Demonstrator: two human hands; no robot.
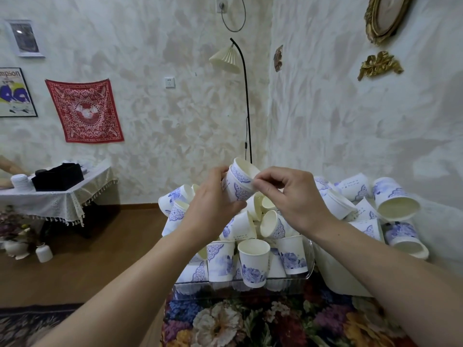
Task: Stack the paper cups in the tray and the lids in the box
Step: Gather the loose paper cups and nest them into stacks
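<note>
Above the pile, my left hand point(213, 199) grips a white paper cup with blue print point(238, 189) from the left. A second cup point(244, 166) sits nested in its mouth, and my right hand point(293, 194) pinches that cup's rim. Below them a clear plastic tray point(310, 261) holds several upright and toppled cups. More cups point(398, 204) lie heaped to the right, against the wall.
The tray stands on a flower-patterned tablecloth point(250, 321). A white box point(335, 271) sits right of the tray. A black floor lamp point(246, 101) rises behind. At left, a side table point(57, 196) carries a black box and a stack of white lids point(21, 182).
</note>
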